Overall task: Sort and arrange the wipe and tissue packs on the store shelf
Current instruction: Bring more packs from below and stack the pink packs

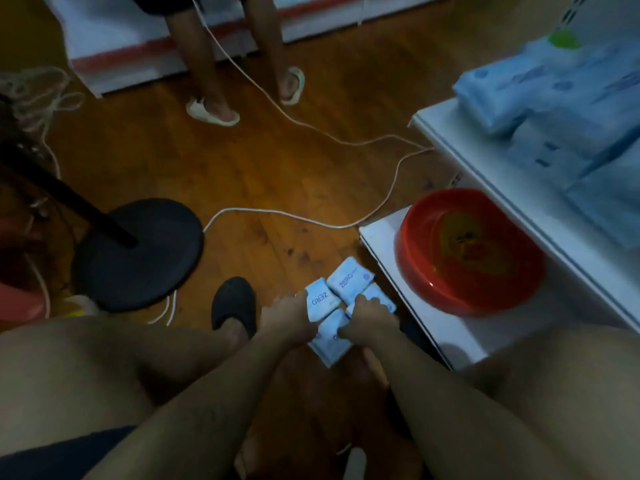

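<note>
Reaching down between the knees with both forearms onto a bunch of small white-and-blue packs (348, 280), lying on the wood floor (277, 161) just beside the bottom shelf (436, 323) corner. Left hand (289, 317) curled round the leftmost pack's edge, right hand (372, 318) curled over the right side. Reads ZERO in blue on two. Long sides angled up-right, toward a shelf closer to the right hand. Further out: red basin (467, 251), bigger blue tissue packs (540, 88) a level up, white cable (277, 213).
</note>
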Motion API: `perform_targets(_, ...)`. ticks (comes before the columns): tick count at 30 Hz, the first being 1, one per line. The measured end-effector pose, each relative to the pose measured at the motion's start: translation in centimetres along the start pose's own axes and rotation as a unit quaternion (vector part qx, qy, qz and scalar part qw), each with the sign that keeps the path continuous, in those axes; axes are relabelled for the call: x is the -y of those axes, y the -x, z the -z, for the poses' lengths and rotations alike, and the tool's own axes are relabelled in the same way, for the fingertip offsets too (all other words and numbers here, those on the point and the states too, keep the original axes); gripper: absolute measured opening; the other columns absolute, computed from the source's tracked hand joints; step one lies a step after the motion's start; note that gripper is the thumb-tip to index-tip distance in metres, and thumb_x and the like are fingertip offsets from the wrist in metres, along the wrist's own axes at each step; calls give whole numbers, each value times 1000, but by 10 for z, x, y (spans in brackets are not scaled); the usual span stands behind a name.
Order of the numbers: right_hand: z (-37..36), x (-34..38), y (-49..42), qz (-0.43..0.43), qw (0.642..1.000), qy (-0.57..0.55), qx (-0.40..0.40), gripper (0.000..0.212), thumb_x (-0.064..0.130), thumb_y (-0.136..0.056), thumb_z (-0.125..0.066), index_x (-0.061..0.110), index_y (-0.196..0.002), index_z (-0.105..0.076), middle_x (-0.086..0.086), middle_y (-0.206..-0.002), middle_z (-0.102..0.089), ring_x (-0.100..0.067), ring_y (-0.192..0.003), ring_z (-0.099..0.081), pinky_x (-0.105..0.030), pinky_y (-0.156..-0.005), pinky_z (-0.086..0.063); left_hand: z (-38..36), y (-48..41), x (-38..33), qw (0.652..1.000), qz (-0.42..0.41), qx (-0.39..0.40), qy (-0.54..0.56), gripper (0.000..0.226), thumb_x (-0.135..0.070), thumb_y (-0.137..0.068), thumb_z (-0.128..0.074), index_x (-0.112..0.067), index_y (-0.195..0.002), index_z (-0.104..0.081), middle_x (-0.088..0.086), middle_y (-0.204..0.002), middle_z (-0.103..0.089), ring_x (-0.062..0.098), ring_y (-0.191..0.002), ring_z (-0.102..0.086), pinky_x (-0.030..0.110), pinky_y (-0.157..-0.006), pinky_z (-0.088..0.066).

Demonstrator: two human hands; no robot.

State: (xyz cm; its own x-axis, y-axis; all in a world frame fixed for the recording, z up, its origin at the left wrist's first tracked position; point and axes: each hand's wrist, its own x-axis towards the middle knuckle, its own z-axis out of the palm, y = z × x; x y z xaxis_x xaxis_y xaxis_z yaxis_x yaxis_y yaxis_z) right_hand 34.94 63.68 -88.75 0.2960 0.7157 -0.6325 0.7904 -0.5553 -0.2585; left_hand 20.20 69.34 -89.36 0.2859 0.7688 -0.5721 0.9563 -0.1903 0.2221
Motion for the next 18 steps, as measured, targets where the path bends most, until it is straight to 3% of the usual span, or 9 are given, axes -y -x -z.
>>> perform_targets(4,-49,-7,-31,-32,999,0,29,73,51,-75,-67,22,-134,-36,-7,-132,-44,-28,-128,-40,-42,-106,-27,-31,-56,12,999,-5,24,26,72,-46,-80,-69,-26,-142,-36,8,-140,-43,30,-125,-45,41,-96,-45)
perform_targets(7,-92,-12,-61,-42,997,-12,67,85,59,-70,-64,23,-137,-26,-8,-138,-37,-28,-127,-36,-48,-104,-33,-58,-89,19,999,1,34,18,73,-40,-79,-66,-31,-144,-34,8,-146,-36,30,-131,-38,42,-100,-41)
perform_targets(10,-120,-21,-83,-48,995,29,77,88,58,-77,-64,23,-145,-20,-10,-143,-27,-28,-131,-31,-43,-107,-33,-88,-121,27,998,1,54,13,75,-41,-79,-64,-34,-145,-30,9,-150,-29,30,-134,-30,46,-105,-38)
perform_targets(13,-138,-20,-110,2,997,66,45,91,60,-74,-65,24,-146,-23,-14,-141,-31,-30,-129,-33,-42,-105,-31,-108,-155,31,998,-5,58,-2,71,-43,-79,-64,-36,-141,-31,10,-149,-23,30,-133,-27,47,-104,-33)
perform_targets(16,-160,-18,-130,-4,994,110,-5,102,64,-47,-79,21,-133,-47,-27,-130,-46,-42,-115,-50,-50,-91,-43,-127,-179,35,999,-29,14,0,57,-43,-77,-66,-32,-123,-36,12,-146,-24,32,-129,-31,46,-99,-36)
perform_targets(18,-173,-18,-139,-18,991,129,-15,102,59,-35,-83,21,-125,-51,-31,-124,-51,-45,-107,-54,-52,-85,-47,-137,-190,37,999,-38,-8,10,52,-44,-75,-68,-29,-113,-35,10,-136,-35,31,-121,-39,44,-93,-39)
